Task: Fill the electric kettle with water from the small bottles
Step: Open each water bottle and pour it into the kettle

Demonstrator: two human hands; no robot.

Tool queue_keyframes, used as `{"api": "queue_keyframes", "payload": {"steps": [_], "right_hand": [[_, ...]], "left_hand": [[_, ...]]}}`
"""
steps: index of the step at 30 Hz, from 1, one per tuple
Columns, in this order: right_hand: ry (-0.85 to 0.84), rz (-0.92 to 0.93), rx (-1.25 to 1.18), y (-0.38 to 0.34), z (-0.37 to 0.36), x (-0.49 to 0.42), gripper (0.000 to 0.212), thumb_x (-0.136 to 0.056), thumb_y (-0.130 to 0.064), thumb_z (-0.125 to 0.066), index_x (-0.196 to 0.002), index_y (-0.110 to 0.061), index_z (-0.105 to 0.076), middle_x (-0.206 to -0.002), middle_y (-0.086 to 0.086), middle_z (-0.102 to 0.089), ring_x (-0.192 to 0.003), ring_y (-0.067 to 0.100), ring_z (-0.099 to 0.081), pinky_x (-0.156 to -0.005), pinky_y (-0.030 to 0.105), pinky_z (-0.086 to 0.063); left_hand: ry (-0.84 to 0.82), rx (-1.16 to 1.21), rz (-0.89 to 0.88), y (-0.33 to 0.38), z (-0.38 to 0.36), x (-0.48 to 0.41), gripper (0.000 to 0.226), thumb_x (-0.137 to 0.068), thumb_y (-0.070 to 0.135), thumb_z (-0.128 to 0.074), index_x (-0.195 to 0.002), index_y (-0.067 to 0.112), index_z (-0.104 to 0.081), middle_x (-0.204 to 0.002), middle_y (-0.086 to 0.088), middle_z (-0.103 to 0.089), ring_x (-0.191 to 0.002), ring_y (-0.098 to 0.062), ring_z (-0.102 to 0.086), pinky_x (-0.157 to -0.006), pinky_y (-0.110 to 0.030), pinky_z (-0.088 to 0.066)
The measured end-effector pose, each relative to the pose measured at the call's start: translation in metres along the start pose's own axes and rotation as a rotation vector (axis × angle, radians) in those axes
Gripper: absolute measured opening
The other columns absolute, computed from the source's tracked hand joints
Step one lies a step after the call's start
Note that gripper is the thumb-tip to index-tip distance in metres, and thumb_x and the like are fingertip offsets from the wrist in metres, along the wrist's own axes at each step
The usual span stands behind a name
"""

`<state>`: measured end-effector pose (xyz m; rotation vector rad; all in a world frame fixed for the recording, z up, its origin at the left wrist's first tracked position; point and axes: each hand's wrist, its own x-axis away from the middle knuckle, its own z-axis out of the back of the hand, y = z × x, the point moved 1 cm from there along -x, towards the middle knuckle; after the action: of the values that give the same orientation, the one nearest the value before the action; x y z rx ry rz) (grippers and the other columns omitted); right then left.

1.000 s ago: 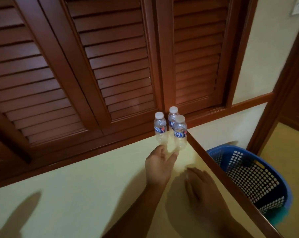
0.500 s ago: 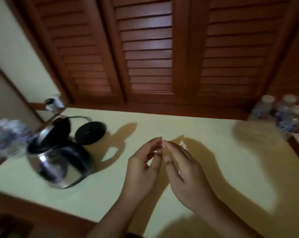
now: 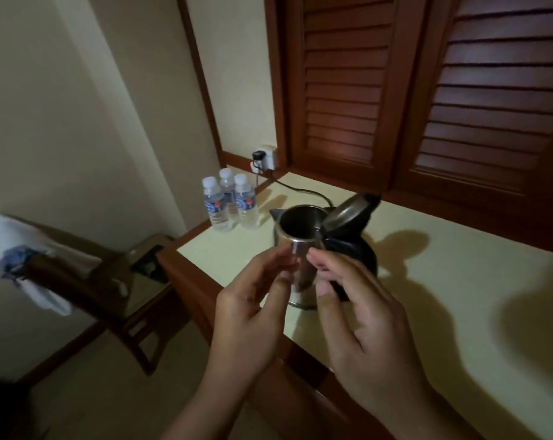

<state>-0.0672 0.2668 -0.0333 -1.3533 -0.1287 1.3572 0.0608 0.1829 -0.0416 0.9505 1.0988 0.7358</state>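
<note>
A steel electric kettle [image 3: 300,231] stands on the pale yellow counter [image 3: 453,300] with its black lid [image 3: 351,210] flipped up and its mouth open. Three small capped water bottles [image 3: 229,203] stand together at the counter's far left corner, just behind and left of the kettle. My left hand [image 3: 253,308] and my right hand [image 3: 360,315] hover side by side in front of the kettle, fingers relaxed, holding nothing. The hands hide the kettle's lower front.
A black cord [image 3: 295,186] runs from the kettle to a wall socket [image 3: 265,157] at the back left. Louvred wooden shutters [image 3: 427,87] rise behind the counter. A wooden chair [image 3: 87,281] with white cloth stands left of the counter's wooden edge [image 3: 186,274].
The view swung from the counter's right end, with three other bottles and a blue basket, left to the kettle. Both hands came along, empty, and are now just in front of the kettle.
</note>
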Motion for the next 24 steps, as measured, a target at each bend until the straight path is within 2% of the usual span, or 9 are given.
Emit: {"api": "queue_keyframes", "payload": {"steps": [5,9,12,16,18,19,21,23,24], "right_hand": [[-0.04,-0.028,0.038,-0.004,-0.081,-0.032,0.037,-0.1,-0.018,-0.053,-0.137,-0.019,-0.059,-0.131,-0.017,-0.06,-0.125,0.0,-0.054,-0.102,0.014,-0.042],[-0.039,-0.069,0.125,0.002,-0.149,-0.071,0.034,-0.102,-0.018,-0.054,-0.136,-0.02,-0.06,-0.126,-0.015,-0.062,-0.12,-0.003,-0.054,-0.1,0.012,-0.041],[-0.018,-0.078,0.208,0.012,-0.191,-0.105,0.033,-0.102,-0.02,-0.053,-0.133,-0.019,-0.062,-0.124,-0.012,-0.064,-0.116,-0.001,-0.057,-0.096,0.016,-0.045],[-0.055,-0.106,0.377,0.03,-0.235,-0.16,0.035,-0.103,-0.03,-0.051,-0.132,-0.018,-0.064,-0.117,0.001,-0.07,-0.099,0.011,-0.064,-0.08,0.022,-0.05],[-0.109,-0.182,0.475,0.042,-0.25,-0.187,0.038,-0.104,-0.034,-0.049,-0.136,-0.016,-0.06,-0.116,0.008,-0.07,-0.1,0.021,-0.066,-0.081,0.027,-0.05],[-0.124,-0.203,0.542,0.048,-0.257,-0.199,0.04,-0.104,-0.037,-0.048,-0.137,-0.016,-0.058,-0.115,0.011,-0.07,-0.102,0.026,-0.066,-0.082,0.031,-0.052],[-0.14,-0.209,0.692,0.061,-0.27,-0.218,0.044,-0.103,-0.045,-0.042,-0.136,-0.018,-0.056,-0.105,0.012,-0.071,-0.105,0.03,-0.063,-0.08,0.037,-0.055],[-0.154,-0.205,0.831,0.07,-0.279,-0.229,0.052,-0.101,-0.056,-0.036,-0.132,-0.02,-0.056,-0.098,0.009,-0.071,-0.107,0.03,-0.06,-0.071,0.034,-0.049],[-0.161,-0.204,0.893,0.073,-0.283,-0.233,0.055,-0.1,-0.061,-0.035,-0.129,-0.019,-0.056,-0.098,0.007,-0.07,-0.106,0.03,-0.06,-0.068,0.032,-0.045]], "left_hand": [[0.032,0.006,0.054,-0.045,0.065,-0.051,0.031,-0.1,0.001,-0.061,-0.125,0.017,-0.071,-0.11,0.006,-0.078,-0.109,-0.013,-0.073,-0.098,-0.042,-0.059],[-0.006,0.002,0.063,-0.082,0.114,-0.104,0.031,-0.101,0.002,-0.06,-0.127,0.017,-0.07,-0.111,0.004,-0.077,-0.107,-0.01,-0.073,-0.094,-0.032,-0.06],[-0.017,-0.033,0.072,-0.106,0.141,-0.142,0.031,-0.102,0.009,-0.061,-0.126,0.025,-0.071,-0.111,0.009,-0.076,-0.101,-0.007,-0.073,-0.085,-0.026,-0.062],[-0.012,-0.059,0.136,-0.144,0.164,-0.188,0.026,-0.102,0.016,-0.062,-0.123,0.028,-0.072,-0.106,0.012,-0.077,-0.099,-0.009,-0.073,-0.091,-0.043,-0.062],[-0.017,-0.044,0.165,-0.157,0.168,-0.205,0.024,-0.102,0.018,-0.063,-0.121,0.029,-0.072,-0.104,0.013,-0.076,-0.102,-0.01,-0.072,-0.096,-0.044,-0.061],[-0.024,-0.05,0.165,-0.161,0.169,-0.213,0.023,-0.102,0.018,-0.062,-0.121,0.028,-0.071,-0.103,0.014,-0.075,-0.102,-0.007,-0.072,-0.096,-0.041,-0.061],[-0.035,-0.099,0.155,-0.167,0.172,-0.225,0.025,-0.102,0.018,-0.062,-0.125,0.025,-0.069,-0.103,0.017,-0.071,-0.099,-0.001,-0.068,-0.091,-0.026,-0.059],[-0.038,-0.151,0.168,-0.172,0.174,-0.233,0.03,-0.102,0.015,-0.061,-0.131,0.02,-0.066,-0.105,0.015,-0.068,-0.099,-0.001,-0.065,-0.082,-0.011,-0.05],[-0.048,-0.16,0.183,-0.174,0.174,-0.237,0.032,-0.102,0.013,-0.06,-0.133,0.019,-0.065,-0.105,0.013,-0.066,-0.101,-0.005,-0.065,-0.079,-0.01,-0.047]]}}
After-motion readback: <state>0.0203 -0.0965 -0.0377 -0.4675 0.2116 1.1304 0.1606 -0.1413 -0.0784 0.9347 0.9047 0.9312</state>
